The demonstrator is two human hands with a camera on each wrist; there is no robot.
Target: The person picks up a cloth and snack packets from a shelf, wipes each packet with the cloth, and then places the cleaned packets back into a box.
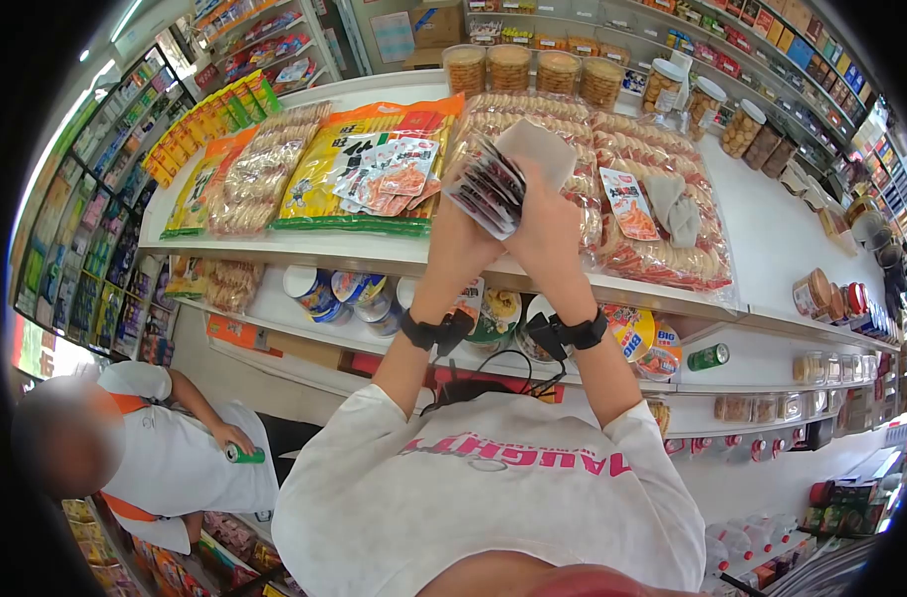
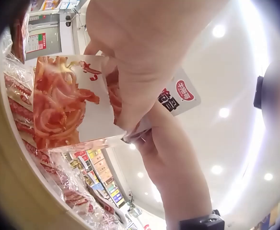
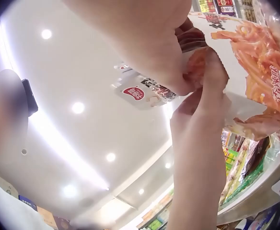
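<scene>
Over the shelf front, both hands are around a white snack box with a raised flap. Small snack packets stand packed in it, seen edge-on in the head view. My left hand grips its left side. My right hand grips the right side, thumb over the packets. In the left wrist view the box wall carries a picture of reddish strips, and one packet sticks up past my left hand. The right wrist view has the same box beyond my right hand.
Loose packets lie on a yellow cracker bag. Another packet and a grey cloth rest on bagged crackers. Jars line the back. At left stands a person with a green can.
</scene>
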